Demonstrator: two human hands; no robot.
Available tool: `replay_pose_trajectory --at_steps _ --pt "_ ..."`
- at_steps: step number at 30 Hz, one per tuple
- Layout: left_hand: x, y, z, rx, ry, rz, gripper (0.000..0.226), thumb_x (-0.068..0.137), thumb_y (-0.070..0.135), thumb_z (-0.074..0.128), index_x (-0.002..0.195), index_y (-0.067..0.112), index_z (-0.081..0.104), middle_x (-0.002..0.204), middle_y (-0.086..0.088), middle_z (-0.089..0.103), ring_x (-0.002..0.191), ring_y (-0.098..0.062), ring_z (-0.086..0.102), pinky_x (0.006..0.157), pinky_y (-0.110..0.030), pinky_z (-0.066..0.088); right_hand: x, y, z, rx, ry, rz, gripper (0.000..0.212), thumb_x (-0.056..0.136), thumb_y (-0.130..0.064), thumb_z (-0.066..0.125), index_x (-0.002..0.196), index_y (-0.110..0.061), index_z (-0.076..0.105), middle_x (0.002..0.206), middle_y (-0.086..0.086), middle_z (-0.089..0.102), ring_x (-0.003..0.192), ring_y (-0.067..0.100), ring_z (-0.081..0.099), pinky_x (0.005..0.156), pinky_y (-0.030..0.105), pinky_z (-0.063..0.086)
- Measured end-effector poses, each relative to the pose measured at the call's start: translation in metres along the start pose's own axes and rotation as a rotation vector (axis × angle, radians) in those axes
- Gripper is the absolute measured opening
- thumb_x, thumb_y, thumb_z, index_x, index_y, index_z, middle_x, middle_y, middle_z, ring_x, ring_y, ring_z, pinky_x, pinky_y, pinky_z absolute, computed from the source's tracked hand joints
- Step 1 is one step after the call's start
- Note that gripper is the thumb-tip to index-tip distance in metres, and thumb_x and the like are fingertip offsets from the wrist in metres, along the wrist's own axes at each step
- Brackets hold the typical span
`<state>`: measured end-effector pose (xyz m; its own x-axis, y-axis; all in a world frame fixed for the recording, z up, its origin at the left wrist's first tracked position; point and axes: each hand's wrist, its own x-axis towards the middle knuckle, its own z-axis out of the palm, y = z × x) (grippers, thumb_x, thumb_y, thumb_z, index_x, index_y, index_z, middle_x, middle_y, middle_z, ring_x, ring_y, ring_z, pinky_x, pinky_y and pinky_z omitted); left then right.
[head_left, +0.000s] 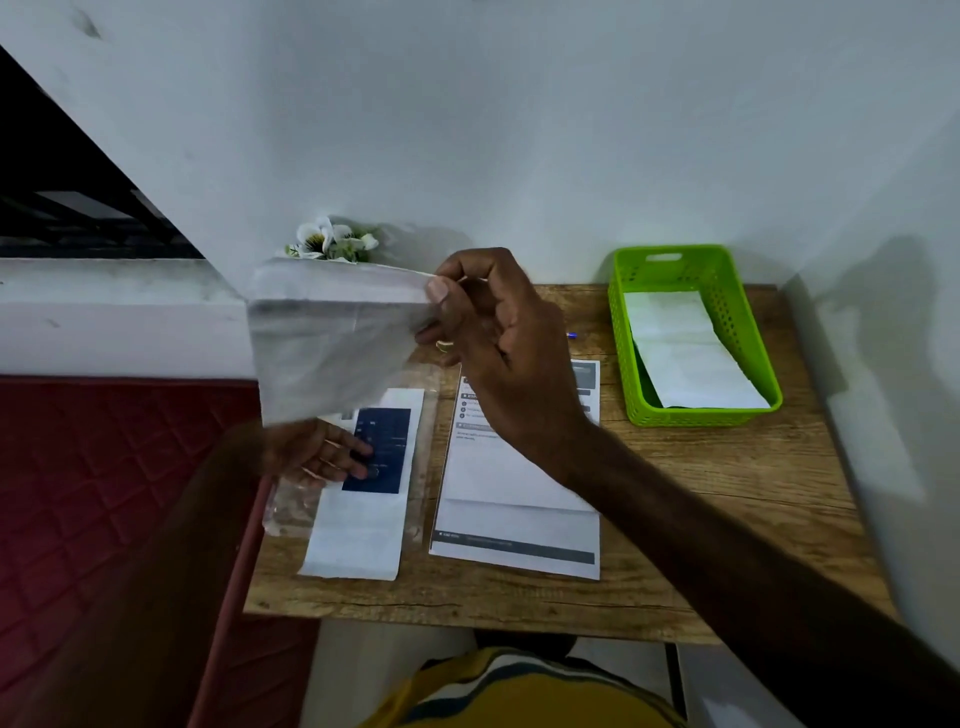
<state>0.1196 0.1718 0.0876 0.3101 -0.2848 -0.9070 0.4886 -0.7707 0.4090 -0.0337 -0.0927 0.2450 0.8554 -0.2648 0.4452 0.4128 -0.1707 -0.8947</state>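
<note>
The right hand is raised above the tabletop and pinches the upper corner of a clear plastic sleeve between thumb and forefinger, so the sleeve hangs in the air just left of it. Below the sleeve, the left hand lies with fairly straight fingers on the blue panel of a folded leaflet; its thumb is hidden behind the sleeve. The leaflet rests on a 2nd sleeve flat on the tabletop. The step looks like opening the held sleeve to take a paper. It would go best if the left hand left the leaflet, caught the sleeve's free edge and parted the 2 layers before anything is slid in, keeping the mouth wide and the paper flat. Under the right wrist lies a printed sheet, and beyond the right hand a green basket holds a folded paper.
</note>
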Motion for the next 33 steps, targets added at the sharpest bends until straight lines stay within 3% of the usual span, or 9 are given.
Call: replay_pose_trajectory --at_steps 2,4,7,10,15,18,22,29,33 --pt "-0.001 0.004 0.005 -0.23 -0.09 0.006 0.104 0.078 0.09 0.033 0.13 0.007 0.069 0.123 -0.02 0.071 0.086 -0.026 0.073 0.071 -0.035 0.056 -0.002 0.006 -0.001 0.03 -0.027 0.0 0.011 0.104 -0.01 0.056 0.109 -0.001 0.057 0.091 0.008 0.07 0.08 0.019 0.074 0.063 0.031 0.059" --pt "0.002 0.006 0.004 -0.488 -0.12 0.069 0.097 0.09 0.082 0.022 0.131 0.008 0.068 0.123 -0.019 0.071 0.089 -0.027 0.073 0.076 -0.038 0.057 -0.009 0.017 -0.005 0.038 -0.091 0.003 0.006 0.103 -0.008 0.055 0.108 -0.005 0.058 0.095 0.007 0.068 0.085 0.022 0.073 0.064 0.036 0.059" --pt "0.008 0.01 0.001 -0.821 -0.163 0.25 0.083 0.09 0.079 0.039 0.143 0.017 0.059 0.136 -0.014 0.065 0.098 -0.027 0.073 0.081 -0.042 0.062 -0.026 0.041 -0.013 -0.057 -0.212 0.019 0.005 0.104 -0.012 0.055 0.107 -0.011 0.059 0.094 0.007 0.068 0.083 0.024 0.071 0.066 0.045 0.058" --pt "0.007 0.018 0.004 -0.973 -0.129 0.443 0.064 0.096 0.066 0.051 0.144 0.025 0.059 0.134 -0.005 0.067 0.111 -0.024 0.07 0.097 -0.043 0.055 -0.045 0.066 -0.023 -0.217 -0.311 0.061 0.011 0.104 -0.017 0.055 0.11 -0.009 0.061 0.097 -0.002 0.071 0.084 0.006 0.069 0.073 0.025 0.058" --pt "0.008 0.021 0.001 -0.92 0.027 0.455 0.043 0.097 0.033 0.054 0.136 0.018 0.065 0.117 -0.003 0.073 0.095 -0.02 0.071 0.082 -0.033 0.052 -0.068 0.103 -0.04 -0.355 -0.412 0.068 0.027 0.106 -0.027 0.053 0.123 -0.009 0.063 0.125 -0.002 0.069 0.107 0.009 0.067 0.083 0.028 0.06" --pt "0.007 0.02 -0.005 -0.754 0.07 0.385 0.027 0.092 0.021 0.061 0.117 0.02 0.071 0.11 -0.01 0.077 0.09 -0.025 0.075 0.079 -0.039 0.059 -0.08 0.125 -0.053 -0.451 -0.417 0.033 0.029 0.106 -0.028 0.054 0.128 -0.011 0.062 0.13 -0.002 0.065 0.11 0.009 0.065 0.083 0.029 0.059" --pt "0.014 0.031 -0.012 -0.332 0.249 0.279 0.032 0.087 0.019 0.077 0.116 0.008 0.071 0.111 -0.018 0.076 0.094 -0.033 0.076 0.089 -0.048 0.059 -0.097 0.149 -0.065 -0.644 -0.371 -0.061 0.025 0.104 -0.027 0.058 0.12 -0.01 0.067 0.125 0.002 0.068 0.11 0.014 0.065 0.086 0.031 0.057" --pt "0.041 0.061 -0.009 0.335 0.615 0.428 0.015 0.087 0.033 0.08 0.086 0.02 0.073 0.092 -0.003 0.071 0.087 -0.026 0.068 0.066 -0.03 0.045 -0.12 0.176 -0.069 -0.892 -0.454 -0.239 0.017 0.102 -0.026 0.06 0.101 -0.013 0.072 0.12 0.004 0.068 0.112 0.021 0.061 0.072 0.033 0.055" --pt "0.066 0.064 0.008 0.455 0.854 0.472 0.034 0.091 0.04 0.075 0.118 0.019 0.073 0.112 -0.006 0.071 0.094 -0.023 0.065 0.072 -0.031 0.045 -0.13 0.189 -0.069 -0.971 -0.455 -0.272 0.016 0.101 -0.023 0.06 0.097 -0.012 0.072 0.121 0.006 0.067 0.113 0.024 0.061 0.072 0.036 0.056"
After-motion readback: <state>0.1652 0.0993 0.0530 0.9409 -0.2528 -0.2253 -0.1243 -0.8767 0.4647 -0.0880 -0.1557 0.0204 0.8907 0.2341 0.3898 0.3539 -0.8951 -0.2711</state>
